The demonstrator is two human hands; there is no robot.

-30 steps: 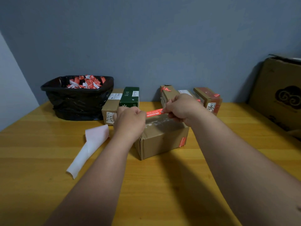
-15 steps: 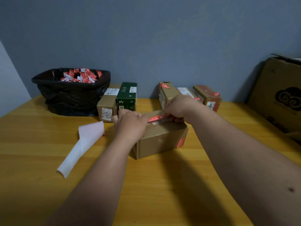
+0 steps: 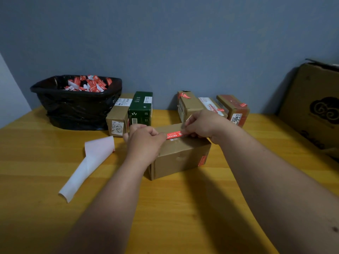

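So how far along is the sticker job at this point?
Done: the back-right boxes carry red strips, and the bin holds red and white scraps. In hand: both hands hold a red strip across the top of the front box, the left hand at one end, the right hand pinching the other. Left: pressing it flat, then probably the brown box and green box beside the bin, which show no red strip.

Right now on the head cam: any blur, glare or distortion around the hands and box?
Head view: dim, even light, no glare; soft shadows on the table under the forearms. Head view: wide-angle bowing toward the edges. Head view: left hand, right hand and the sticker they pinch on the box look slightly soft.
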